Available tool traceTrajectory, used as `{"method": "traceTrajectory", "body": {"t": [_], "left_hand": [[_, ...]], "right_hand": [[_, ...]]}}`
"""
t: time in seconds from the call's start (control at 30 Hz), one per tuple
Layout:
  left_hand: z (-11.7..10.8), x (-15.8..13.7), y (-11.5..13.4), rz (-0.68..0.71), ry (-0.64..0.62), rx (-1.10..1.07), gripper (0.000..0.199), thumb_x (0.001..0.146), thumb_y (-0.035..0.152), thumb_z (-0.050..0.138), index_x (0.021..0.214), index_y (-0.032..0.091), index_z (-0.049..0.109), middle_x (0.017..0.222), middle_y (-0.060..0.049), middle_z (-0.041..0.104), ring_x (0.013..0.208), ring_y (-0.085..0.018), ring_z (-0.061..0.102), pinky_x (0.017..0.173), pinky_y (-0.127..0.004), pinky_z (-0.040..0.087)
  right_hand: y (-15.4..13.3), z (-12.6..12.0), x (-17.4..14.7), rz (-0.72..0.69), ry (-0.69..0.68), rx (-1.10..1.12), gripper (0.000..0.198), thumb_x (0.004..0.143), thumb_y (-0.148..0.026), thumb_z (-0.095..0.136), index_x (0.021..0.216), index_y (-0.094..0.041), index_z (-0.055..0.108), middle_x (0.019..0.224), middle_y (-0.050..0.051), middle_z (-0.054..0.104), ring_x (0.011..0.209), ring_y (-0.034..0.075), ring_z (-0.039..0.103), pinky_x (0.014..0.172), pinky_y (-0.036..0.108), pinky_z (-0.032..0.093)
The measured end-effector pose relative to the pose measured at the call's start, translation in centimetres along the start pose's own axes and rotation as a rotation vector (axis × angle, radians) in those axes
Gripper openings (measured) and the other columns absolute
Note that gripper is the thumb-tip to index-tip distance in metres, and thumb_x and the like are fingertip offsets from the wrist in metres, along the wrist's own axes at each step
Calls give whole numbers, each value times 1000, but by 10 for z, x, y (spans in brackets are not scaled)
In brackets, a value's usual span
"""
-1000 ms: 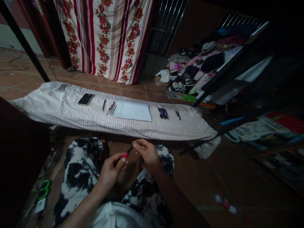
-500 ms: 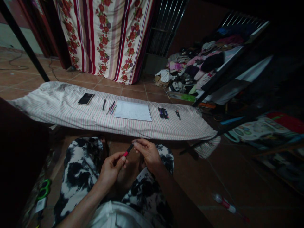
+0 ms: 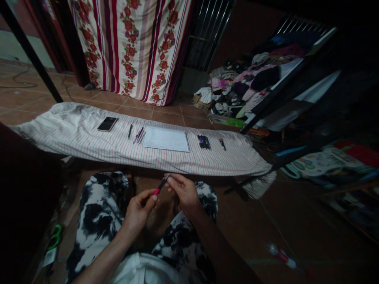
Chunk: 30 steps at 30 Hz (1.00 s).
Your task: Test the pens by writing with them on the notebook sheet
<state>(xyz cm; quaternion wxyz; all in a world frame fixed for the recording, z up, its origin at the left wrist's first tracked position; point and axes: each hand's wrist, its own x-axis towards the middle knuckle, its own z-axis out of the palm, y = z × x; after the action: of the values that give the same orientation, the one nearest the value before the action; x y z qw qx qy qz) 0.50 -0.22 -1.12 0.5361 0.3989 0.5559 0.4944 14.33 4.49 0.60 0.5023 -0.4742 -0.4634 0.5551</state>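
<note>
Over my lap, a red and black pen (image 3: pixel 160 186) is held at a slant between my two hands. My left hand (image 3: pixel 141 207) is closed round its red end. The fingertips of my right hand (image 3: pixel 184 192) pinch the pen's silvery upper tip. Beyond the hands, a spiral notebook (image 3: pixel 166 138) lies open on a striped cloth (image 3: pixel 124 154). Left of it are several pens (image 3: pixel 138 135), a dark pen (image 3: pixel 130 131) and a phone (image 3: pixel 107 124). To its right sit a row of dark pens (image 3: pixel 204 142) and another small pen-like item (image 3: pixel 222 144).
A floral curtain (image 3: pixel 130 51) hangs behind the cloth-covered surface. Heaped clothes (image 3: pixel 237 86) lie at the back right. A bottle (image 3: pixel 281 255) is on the tiled floor at the lower right, and a green-handled object (image 3: pixel 55 236) is at the lower left.
The hands and pen hold nearly the same place. My right fingertips have shifted slightly at the pen's tip, which shows more plainly now.
</note>
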Motion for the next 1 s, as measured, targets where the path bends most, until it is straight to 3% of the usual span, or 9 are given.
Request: {"method": "traceTrajectory", "body": {"t": [0.17,0.5,0.73,0.87,1.0], "left_hand": [[1,2,3,-26,-31,-29,31,61,36,65,82,13,68,60,-1,63,54,-13,53,54,-24,41],[2,4,0,-23,-78,-24,33,62,40,64,81,14,69,60,-1,62,54,-13,51,55,-24,41],[5,6,-4,-25,-72,-66,33,62,38,67,84,13,68,60,-1,62,54,-13,52,54,-23,41],[5,7,0,-83,-91,-130,41,60,45,67,86,12,66,63,-2,63,49,-11,52,46,-21,38],[5,10,3,-128,-119,-151,46,63,49,63,90,11,64,60,-1,61,38,-7,45,37,-19,33]], "right_hand": [[-1,0,0,8,-1,-15,35,66,-37,67,93,-15,67,71,4,67,58,12,57,53,25,45],[-6,0,1,42,14,-60,28,61,-39,69,77,-16,69,71,4,66,57,12,55,50,23,43],[6,2,6,22,53,-74,35,64,-42,67,85,-14,66,71,5,65,55,12,55,49,23,44],[15,-1,6,-100,56,-224,43,75,-41,56,110,-16,56,73,4,64,61,15,60,50,24,47],[19,-5,3,-423,32,-672,36,82,-25,48,118,-22,53,87,6,64,72,15,60,65,27,50]]}}
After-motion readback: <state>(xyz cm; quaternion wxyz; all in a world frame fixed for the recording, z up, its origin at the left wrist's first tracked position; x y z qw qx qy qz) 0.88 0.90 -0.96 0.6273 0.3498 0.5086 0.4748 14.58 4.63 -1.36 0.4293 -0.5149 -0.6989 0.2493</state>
